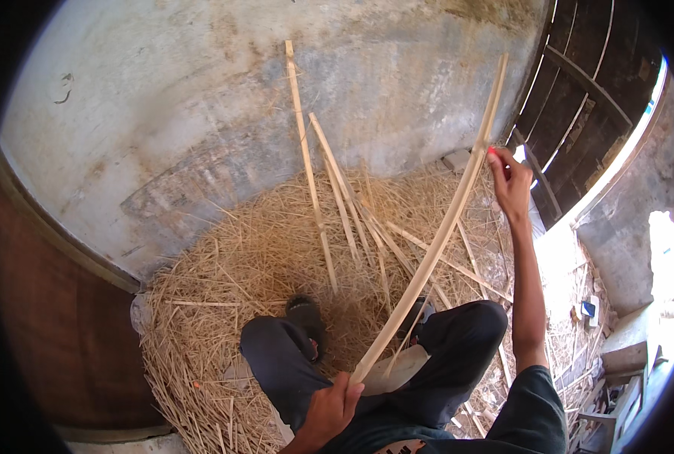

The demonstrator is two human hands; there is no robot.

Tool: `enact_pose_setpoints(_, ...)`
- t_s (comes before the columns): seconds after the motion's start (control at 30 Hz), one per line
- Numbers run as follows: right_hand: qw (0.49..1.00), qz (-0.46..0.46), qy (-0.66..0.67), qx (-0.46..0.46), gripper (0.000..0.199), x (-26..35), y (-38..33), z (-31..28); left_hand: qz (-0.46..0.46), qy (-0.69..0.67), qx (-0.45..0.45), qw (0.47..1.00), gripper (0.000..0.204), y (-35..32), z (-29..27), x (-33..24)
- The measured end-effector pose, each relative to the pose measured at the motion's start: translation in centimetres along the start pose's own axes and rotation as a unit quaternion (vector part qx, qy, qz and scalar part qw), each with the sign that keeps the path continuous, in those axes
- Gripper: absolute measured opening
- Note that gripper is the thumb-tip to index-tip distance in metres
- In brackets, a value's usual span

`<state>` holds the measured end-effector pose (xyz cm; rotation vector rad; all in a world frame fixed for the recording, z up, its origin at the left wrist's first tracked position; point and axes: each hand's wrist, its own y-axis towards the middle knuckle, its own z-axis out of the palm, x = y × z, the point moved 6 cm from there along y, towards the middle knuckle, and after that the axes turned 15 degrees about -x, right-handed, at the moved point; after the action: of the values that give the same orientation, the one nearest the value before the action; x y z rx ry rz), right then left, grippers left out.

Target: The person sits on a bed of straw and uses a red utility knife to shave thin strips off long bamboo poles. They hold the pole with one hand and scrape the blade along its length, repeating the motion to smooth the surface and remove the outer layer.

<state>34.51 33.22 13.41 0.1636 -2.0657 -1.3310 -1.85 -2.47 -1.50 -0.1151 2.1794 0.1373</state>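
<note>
Left hand (328, 408) grips strip (428, 261); right hand (511, 185) pinches red object (492, 151)

This is looking like a workshop: straw-like shavings (201, 344) are lying thick below a stained wall (201, 98), pale strips (306, 151) are leaning against it, a long strip (429, 263) is being held before it, and a plank door (624, 57) is standing to its right.

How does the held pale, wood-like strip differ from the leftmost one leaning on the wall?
The long, pale, wood-like strip is held in the left hand; the leftmost pale strip leans unheld against the grey wall. The held strip slants up rightward; the leaning strip tilts up leftward. Both are pale and narrow.
</note>
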Motion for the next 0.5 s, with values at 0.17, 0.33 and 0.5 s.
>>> enact_pose_setpoints(0.17, 0.992, 0.109, -0.046, -0.050, 0.043, -12.2, 5.2, 0.1, 0.016, 0.045, -0.005, 0.999, 0.033, -1.4, 0.3, 1.3)
enact_pose_setpoints(0.33, 0.955, 0.167, -0.231, 0.081, 0.055, -20.3, 4.6, -0.2, 0.038, 0.050, -0.062, 0.996, 0.035, 0.6, -0.5, 0.9)
enact_pose_setpoints(0.5, 0.890, 0.092, -0.387, 0.223, 0.047, -15.3, -1.4, -0.3, 0.029, 0.018, -0.118, 0.992, 0.032, 3.6, -1.4, -0.4)
